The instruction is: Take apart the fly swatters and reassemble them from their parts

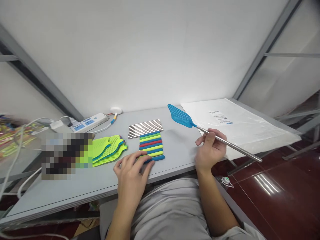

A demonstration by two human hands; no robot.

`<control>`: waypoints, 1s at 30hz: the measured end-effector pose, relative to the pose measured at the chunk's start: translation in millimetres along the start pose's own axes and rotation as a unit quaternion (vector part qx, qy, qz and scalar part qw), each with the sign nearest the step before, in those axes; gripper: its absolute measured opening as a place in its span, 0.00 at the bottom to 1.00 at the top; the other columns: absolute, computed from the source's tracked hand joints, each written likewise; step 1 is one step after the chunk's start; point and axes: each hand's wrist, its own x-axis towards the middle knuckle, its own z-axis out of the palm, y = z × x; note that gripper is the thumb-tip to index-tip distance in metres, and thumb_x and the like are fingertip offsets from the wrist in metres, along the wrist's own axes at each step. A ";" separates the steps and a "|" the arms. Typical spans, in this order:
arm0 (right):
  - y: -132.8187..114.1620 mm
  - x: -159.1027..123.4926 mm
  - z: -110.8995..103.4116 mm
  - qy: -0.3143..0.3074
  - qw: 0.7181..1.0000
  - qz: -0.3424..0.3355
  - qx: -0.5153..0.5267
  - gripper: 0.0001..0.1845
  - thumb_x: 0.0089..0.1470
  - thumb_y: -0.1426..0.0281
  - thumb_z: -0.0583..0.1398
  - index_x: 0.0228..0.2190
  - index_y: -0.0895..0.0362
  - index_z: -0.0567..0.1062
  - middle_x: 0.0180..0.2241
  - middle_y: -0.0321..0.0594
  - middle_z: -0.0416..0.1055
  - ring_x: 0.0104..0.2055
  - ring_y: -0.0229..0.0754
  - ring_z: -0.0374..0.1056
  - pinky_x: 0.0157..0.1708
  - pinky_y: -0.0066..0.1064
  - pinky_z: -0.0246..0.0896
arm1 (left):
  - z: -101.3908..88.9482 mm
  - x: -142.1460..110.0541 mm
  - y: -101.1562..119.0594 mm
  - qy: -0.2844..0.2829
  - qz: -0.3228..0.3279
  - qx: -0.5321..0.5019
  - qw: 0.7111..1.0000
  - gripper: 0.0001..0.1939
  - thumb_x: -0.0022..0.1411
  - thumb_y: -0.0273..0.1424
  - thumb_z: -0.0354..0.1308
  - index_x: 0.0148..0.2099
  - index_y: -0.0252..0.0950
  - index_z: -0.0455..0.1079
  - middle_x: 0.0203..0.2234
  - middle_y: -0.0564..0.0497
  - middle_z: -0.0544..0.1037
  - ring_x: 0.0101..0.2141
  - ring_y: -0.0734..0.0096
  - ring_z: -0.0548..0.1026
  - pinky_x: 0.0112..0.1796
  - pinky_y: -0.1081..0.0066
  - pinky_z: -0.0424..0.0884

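My right hand [209, 150] grips the metal rod of a fly swatter [226, 142] with a blue mesh head [180, 116], held above the grey table [75, 186]. My left hand [132, 173] rests on the table, its fingertips touching the nearest of a row of coloured handle grips [151, 144] in blue, green, red and yellow. Behind the grips lies a row of bare metal rods [145, 128]. To the left is a pile of yellow-green and blue swatter heads [108, 150].
A white plastic bag with a label [237, 125] lies at the table's right end. A white power strip [88, 122] with cables sits at the back left. A blurred patch [66, 155] covers part of the left. Dark red floor [275, 186] is to the right.
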 end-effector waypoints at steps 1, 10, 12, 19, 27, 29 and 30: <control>-0.4 -1.6 -0.2 -0.008 1.000 0.017 0.012 0.10 0.58 0.62 0.61 0.34 0.56 0.71 0.24 0.28 0.65 0.17 0.31 0.63 0.21 0.28 0.57 | 0.6 0.4 0.3 0.005 0.001 -0.004 1.000 0.04 0.62 0.36 0.61 0.39 0.45 0.75 0.43 0.49 0.79 0.44 0.56 0.72 0.50 0.54 0.52; -7.1 -34.8 3.7 -0.183 0.930 0.274 0.162 0.10 0.56 0.63 0.64 0.31 0.56 0.71 0.23 0.30 0.71 0.18 0.31 0.64 0.21 0.25 0.58 | -5.1 -1.5 5.9 0.049 -0.034 -0.070 0.996 0.07 0.62 0.35 0.60 0.44 0.44 0.74 0.41 0.49 0.78 0.45 0.56 0.71 0.52 0.53 0.55; -8.4 -38.4 3.6 -0.214 0.909 0.308 0.183 0.11 0.56 0.64 0.64 0.28 0.56 0.69 0.20 0.28 0.69 0.16 0.30 0.62 0.18 0.24 0.55 | -6.4 -6.1 2.9 0.078 -0.082 -0.143 0.983 0.09 0.63 0.34 0.59 0.46 0.43 0.73 0.41 0.48 0.77 0.46 0.57 0.71 0.50 0.57 0.60; -22.8 -51.1 1.3 -0.297 0.854 0.363 0.226 0.17 0.53 0.64 0.66 0.23 0.55 0.64 0.17 0.26 0.66 0.13 0.30 0.59 0.13 0.23 0.53 | -5.3 -37.4 -1.3 0.159 -0.263 -0.443 0.842 0.21 0.54 0.47 0.64 0.47 0.42 0.75 0.35 0.47 0.79 0.40 0.56 0.76 0.43 0.59 0.74; -25.3 -66.1 -3.6 -0.377 0.830 0.334 0.238 0.08 0.54 0.67 0.65 0.27 0.55 0.71 0.22 0.30 0.69 0.18 0.33 0.65 0.15 0.23 0.58 | -2.2 -33.9 58.4 0.082 -0.305 -0.570 0.758 0.20 0.64 0.48 0.54 0.48 0.40 0.75 0.42 0.44 0.79 0.44 0.58 0.77 0.44 0.62 0.76; -24.6 -67.9 -4.7 -0.400 0.824 0.330 0.228 0.08 0.51 0.66 0.68 0.28 0.55 0.74 0.24 0.32 0.70 0.20 0.33 0.65 0.17 0.24 0.59 | -3.3 -24.9 66.4 0.121 -0.336 -0.600 0.716 0.21 0.67 0.46 0.50 0.47 0.38 0.75 0.40 0.44 0.79 0.41 0.62 0.77 0.42 0.64 0.76; -24.1 -67.7 -5.2 -0.409 0.822 0.328 0.223 0.10 0.48 0.65 0.69 0.28 0.55 0.75 0.24 0.33 0.70 0.21 0.34 0.65 0.18 0.25 0.60 | -4.4 -21.0 67.1 0.151 -0.349 -0.614 0.692 0.20 0.67 0.46 0.51 0.46 0.37 0.76 0.38 0.45 0.79 0.38 0.64 0.77 0.40 0.66 0.76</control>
